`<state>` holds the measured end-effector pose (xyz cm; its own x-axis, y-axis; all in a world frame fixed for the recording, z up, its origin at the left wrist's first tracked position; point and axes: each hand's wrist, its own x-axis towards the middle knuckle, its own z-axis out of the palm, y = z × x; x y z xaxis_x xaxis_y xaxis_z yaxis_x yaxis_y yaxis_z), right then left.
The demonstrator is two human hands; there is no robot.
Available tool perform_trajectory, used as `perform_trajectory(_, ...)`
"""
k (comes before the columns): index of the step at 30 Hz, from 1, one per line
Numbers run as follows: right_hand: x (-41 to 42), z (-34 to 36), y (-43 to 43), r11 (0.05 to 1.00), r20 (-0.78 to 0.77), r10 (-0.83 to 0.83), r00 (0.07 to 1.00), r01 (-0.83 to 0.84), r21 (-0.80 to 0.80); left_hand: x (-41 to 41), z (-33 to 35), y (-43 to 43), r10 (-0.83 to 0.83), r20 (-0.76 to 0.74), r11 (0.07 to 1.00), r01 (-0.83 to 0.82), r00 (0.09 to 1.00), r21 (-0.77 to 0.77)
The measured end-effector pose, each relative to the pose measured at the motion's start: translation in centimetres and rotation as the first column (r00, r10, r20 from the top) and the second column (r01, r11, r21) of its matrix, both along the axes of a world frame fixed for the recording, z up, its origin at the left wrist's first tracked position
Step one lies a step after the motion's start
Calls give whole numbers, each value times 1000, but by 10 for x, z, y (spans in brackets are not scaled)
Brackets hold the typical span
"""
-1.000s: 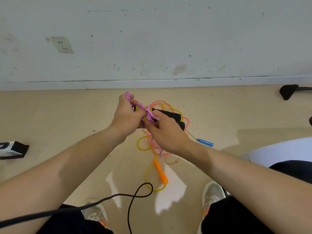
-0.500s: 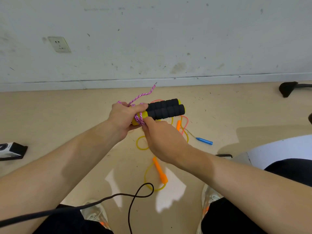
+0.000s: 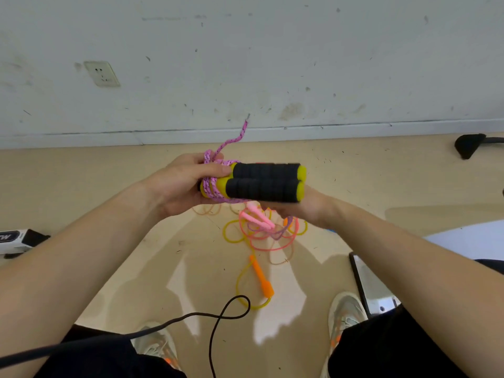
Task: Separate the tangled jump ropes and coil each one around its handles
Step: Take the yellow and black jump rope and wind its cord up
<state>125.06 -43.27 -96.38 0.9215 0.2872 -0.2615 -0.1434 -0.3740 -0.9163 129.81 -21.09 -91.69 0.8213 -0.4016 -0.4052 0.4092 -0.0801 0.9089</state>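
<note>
Two black foam handles with yellow ends (image 3: 263, 181) lie side by side, held level between both hands. A pink braided rope (image 3: 215, 184) is wound round their left ends, and its loose tail (image 3: 231, 140) sticks up toward the wall. My left hand (image 3: 182, 181) grips the wrapped left ends. My right hand (image 3: 300, 205) supports the handles from below at their right ends. On the floor beneath lies a tangle of pink and yellow ropes (image 3: 261, 236) with pink handles (image 3: 257, 216) and an orange handle (image 3: 261, 276).
A black cable (image 3: 218, 317) loops over the floor near my shoes. A black-and-white box (image 3: 19, 240) lies at the left edge. A white board (image 3: 469, 241) and a dark-framed panel (image 3: 365, 285) lie on the right. A black object (image 3: 469, 148) rests by the wall.
Both hands raised the handles and turned them level. My right hand moved from pinching the rope at the wrap to under the handles' right ends. The pink handles on the floor came into sight.
</note>
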Motion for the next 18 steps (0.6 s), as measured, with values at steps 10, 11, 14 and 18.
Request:
perform_trajectory(10,9,23,-2,995,-221,89,971,-79,56,-2,-3,3,-315,234,920,236,920,312)
perform_trajectory(11,9,25,-1,997,-234,73,969,-64,47,-3,-2,3,-338,263,907,238,904,348)
perform_trajectory(14,7,32,3,999,-280,8,960,2,35,-5,-2,1,-378,359,875,201,853,441)
perform_trajectory(18,5,36,14,953,-421,-182,889,265,147,-6,-5,-2,-396,468,852,125,790,509)
